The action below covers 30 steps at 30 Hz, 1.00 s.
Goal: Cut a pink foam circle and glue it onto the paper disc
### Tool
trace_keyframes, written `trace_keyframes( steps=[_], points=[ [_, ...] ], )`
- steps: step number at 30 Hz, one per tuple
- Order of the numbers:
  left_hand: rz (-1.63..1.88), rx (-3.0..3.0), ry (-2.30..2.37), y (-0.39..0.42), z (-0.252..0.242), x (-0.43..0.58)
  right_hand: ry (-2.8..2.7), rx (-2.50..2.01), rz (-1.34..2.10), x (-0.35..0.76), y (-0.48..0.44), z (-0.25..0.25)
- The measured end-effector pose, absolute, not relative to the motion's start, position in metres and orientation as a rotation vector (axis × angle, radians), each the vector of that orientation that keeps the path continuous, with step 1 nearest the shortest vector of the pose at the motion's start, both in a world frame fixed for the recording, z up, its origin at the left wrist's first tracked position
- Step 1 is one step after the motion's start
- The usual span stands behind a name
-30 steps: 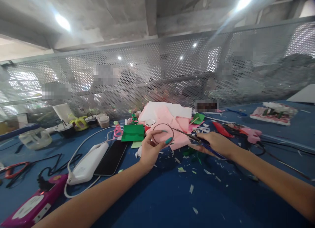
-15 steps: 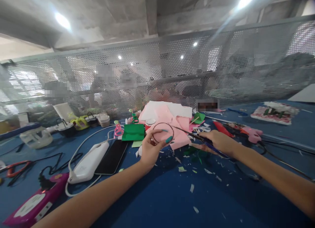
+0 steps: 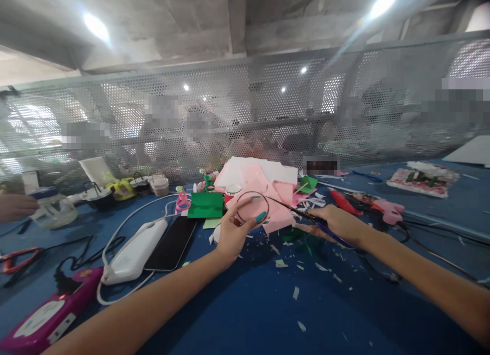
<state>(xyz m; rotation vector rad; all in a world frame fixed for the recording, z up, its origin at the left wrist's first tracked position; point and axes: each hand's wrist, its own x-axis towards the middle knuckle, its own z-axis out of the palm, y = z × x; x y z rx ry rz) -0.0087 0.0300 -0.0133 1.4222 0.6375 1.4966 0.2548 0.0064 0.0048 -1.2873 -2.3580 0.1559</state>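
Since a second ago another person's hand [image 3: 15, 207] shows at the far left edge beside a clear tub [image 3: 53, 212]; your own hands barely shift.

Your blue desk [image 3: 245, 314] is crowded, so a dropped piece could get lost in the clutter. The pink paper pile [image 3: 260, 184] sits right behind your work, and a stray snip could catch a sheet. The white power bank [image 3: 133, 250] and phone [image 3: 171, 242] lie near your left forearm, and a sweep of that arm could drag their cable.

Your right hand [image 3: 337, 223] is closed around the scissors [image 3: 294, 211], whose tips reach toward your left hand [image 3: 231, 232]. I cannot tell how far the blades are open. Your left thumb and fingers pinch a thin wire ring [image 3: 253, 192], held just above the desk in front of the pink paper. The main risk, I judge, is a blade slipping off the wire and nicking a fingertip, or the ring twisting out of that light pinch.

Paper scraps [image 3: 296, 292] under your arms could stick and scatter.
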Motion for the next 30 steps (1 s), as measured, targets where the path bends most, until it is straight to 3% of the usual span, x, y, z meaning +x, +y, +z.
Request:
trace_keyframes(
  steps=[14, 22, 30],
  points=[
    [1.469, 1.482, 0.681, 0.0296, -0.0130, -0.0083, -2.367, -1.329, 0.023, 0.2498, 0.0038, 0.0007],
    [1.441, 1.479, 0.645, 0.0322, -0.0164, -0.0091, -2.360, -1.236, 0.192, 0.2497, 0.0048, 0.0038],
    [1.437, 1.521, 0.672, 0.0283, -0.0127, -0.0083, -2.372, -1.316, 0.110, 0.2505, 0.0054, 0.0002]
  ],
)
